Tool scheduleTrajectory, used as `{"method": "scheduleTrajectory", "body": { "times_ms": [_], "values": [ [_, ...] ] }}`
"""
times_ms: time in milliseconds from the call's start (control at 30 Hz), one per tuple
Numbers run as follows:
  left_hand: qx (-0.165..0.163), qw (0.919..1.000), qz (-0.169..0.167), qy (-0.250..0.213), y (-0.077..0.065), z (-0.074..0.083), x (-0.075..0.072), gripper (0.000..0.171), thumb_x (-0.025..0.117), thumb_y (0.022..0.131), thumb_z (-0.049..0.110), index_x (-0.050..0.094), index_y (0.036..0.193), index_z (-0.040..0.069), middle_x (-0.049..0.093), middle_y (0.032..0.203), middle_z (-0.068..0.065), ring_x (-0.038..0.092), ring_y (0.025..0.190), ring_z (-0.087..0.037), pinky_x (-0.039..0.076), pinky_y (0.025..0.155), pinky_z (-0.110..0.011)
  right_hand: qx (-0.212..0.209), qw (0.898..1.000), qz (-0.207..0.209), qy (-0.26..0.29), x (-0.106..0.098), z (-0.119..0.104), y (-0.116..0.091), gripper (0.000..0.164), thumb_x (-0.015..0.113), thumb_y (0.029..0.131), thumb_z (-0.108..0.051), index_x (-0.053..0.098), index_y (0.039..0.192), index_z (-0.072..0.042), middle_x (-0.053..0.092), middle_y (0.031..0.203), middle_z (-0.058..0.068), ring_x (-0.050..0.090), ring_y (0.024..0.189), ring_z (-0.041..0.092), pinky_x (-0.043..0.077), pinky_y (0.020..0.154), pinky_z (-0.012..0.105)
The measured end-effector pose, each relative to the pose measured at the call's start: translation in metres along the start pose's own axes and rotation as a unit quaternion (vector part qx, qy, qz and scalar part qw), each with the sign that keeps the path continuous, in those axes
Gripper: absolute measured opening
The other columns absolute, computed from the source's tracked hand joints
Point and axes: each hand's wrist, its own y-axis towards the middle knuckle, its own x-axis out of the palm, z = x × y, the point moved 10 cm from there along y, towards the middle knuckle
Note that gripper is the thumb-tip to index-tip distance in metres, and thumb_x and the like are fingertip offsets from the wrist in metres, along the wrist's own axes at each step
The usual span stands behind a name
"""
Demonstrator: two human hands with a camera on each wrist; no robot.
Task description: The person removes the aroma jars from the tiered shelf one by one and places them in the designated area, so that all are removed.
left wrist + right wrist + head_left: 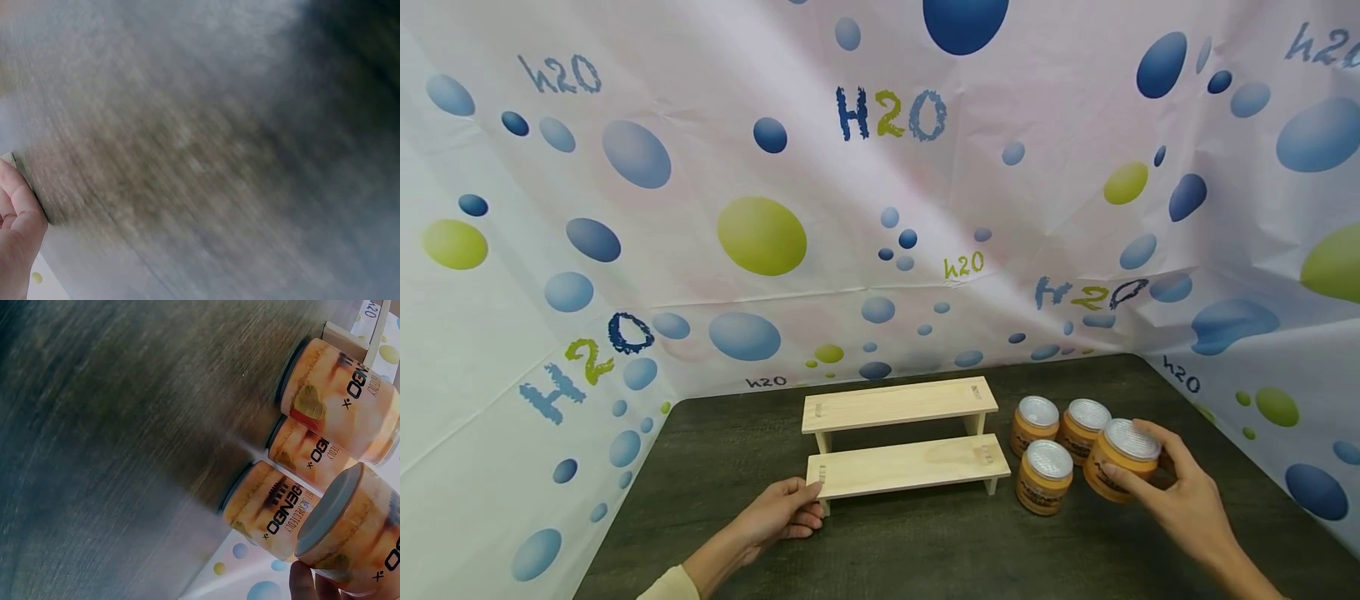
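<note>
At its left front corner, my left hand [778, 512] grips the lower board of a two-step wooden stand [910, 467], thumb by the top and the other fingers curled below. My right hand [1187, 500] holds an orange-labelled jar [1122, 467] with a silvery lid, fingers and thumb on opposite sides. Its base shows in the right wrist view, tilted and off the table. Three like jars stand upright between it and the stand: a front jar [1043, 487], a back left jar [1034, 429] and a back right jar [1081, 433].
The dark tabletop [910, 554] carries everything. Behind and at both sides hangs a white sheet [685, 250] printed with blue and green dots and "H2O" lettering. The stand's upper step [898, 404] lies behind the lower one.
</note>
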Motion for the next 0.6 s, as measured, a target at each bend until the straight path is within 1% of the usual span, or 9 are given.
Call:
{"method": "scheduleTrajectory", "body": {
  "times_ms": [333,600],
  "values": [
    [0.0,1.0,0.001,0.003,0.0003,0.0006,0.0001,0.037,0.053,0.104,0.044,0.057,0.101,0.007,0.065,0.09,-0.001,0.065,0.078,-0.01,0.057,0.073,-0.027,0.002,1.0,-0.003,0.004,0.0013,0.0,0.0012,0.077,0.081,0.087,-0.022,0.037,0.148,-0.004,0.052,0.13,0.027,0.045,0.091,-0.026,0.052,0.066,0.011],
    [0.003,1.0,-0.001,0.003,-0.0004,0.0016,0.0007,0.037,0.053,0.104,0.043,0.057,0.101,0.007,0.065,0.089,-0.001,0.065,0.077,-0.01,0.057,0.073,-0.027,0.016,1.0,-0.008,0.0,0.0024,0.0044,0.0008,0.078,0.08,0.088,-0.025,0.036,0.149,-0.005,0.051,0.13,0.027,0.044,0.089,-0.026,0.053,0.065,0.013]
  ]
}}
